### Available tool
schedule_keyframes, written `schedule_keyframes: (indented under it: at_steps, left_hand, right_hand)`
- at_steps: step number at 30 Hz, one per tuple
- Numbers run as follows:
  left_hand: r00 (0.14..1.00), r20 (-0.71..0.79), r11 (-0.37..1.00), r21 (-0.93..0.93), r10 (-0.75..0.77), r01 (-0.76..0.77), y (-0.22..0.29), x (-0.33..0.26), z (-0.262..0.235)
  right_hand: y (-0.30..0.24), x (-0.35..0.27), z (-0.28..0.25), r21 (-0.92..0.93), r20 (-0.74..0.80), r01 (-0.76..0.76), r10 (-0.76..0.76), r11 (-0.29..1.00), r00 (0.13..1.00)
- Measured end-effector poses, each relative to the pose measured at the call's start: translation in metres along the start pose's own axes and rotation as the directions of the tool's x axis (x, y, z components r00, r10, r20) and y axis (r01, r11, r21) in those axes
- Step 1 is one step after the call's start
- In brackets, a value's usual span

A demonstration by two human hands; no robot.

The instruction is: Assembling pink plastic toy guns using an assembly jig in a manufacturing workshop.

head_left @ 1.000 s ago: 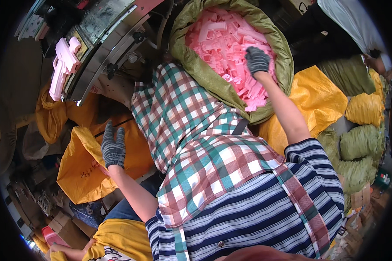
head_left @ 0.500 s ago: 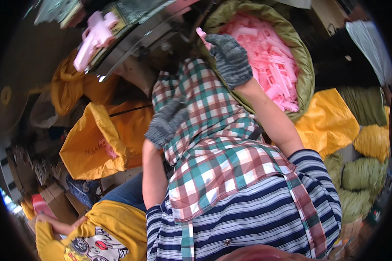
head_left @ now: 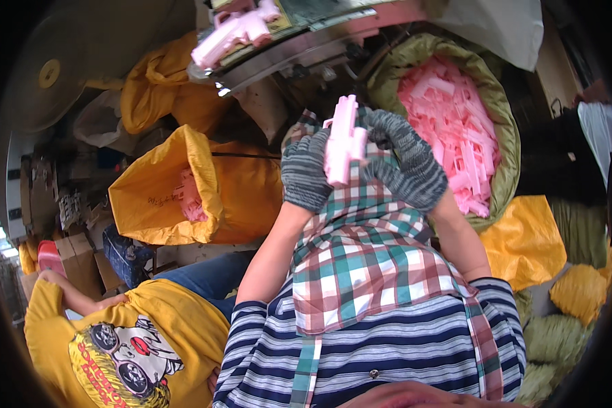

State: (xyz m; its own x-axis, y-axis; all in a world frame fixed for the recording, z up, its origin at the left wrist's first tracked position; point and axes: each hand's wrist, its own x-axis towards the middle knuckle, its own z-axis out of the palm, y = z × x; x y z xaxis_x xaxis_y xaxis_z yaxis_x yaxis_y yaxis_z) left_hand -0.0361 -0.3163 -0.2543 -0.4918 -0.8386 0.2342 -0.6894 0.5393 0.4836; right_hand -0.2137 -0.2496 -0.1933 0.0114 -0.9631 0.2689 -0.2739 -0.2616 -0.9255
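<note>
Both your gloved hands are up in front of your chest, closed on one pink plastic gun-shaped part (head_left: 343, 139). Your left hand (head_left: 306, 170) wraps its lower end from the left. Your right hand (head_left: 404, 160) curls its fingers against the right side, and the part stands roughly upright between them, pressed from both sides.

The step looks like mating or checking a piece just taken from the green sack (head_left: 503, 136), which sits open on your right, full of loose pink parts (head_left: 455, 122). That is a judgement; the seam itself is hidden by your gloves.

A yellow sack (head_left: 163, 204) stands open on your left with a few pink pieces (head_left: 190, 197) inside, well apart from your hands. Above you, on the edge of the machine table (head_left: 306, 47), lies another pink gun-shaped part (head_left: 234, 30).

The next move likely calls for a firm squeeze with both palms, then a free left hand to carry the piece off. Keep your grip square so the part doesn't twist.

A person in a yellow shirt (head_left: 129, 340) sits at your lower left.
</note>
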Motion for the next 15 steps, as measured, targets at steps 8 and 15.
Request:
schedule_keyframes:
  at_steps: [8, 15]
  left_hand:
    - [0.723, -0.451, 0.823, 0.486, 0.523, -0.292, -0.01, 0.045, -0.072]
    - [0.984, 0.007, 0.901, 0.403, -0.178, 0.161, -0.039, 0.134, -0.177]
  right_hand:
    - [-0.019, 0.039, -0.028, -0.308, 0.074, 0.289, -0.28, 0.906, 0.957]
    - [-0.024, 0.069, -0.06, -0.322, 0.149, 0.385, -0.355, 0.865, 0.923]
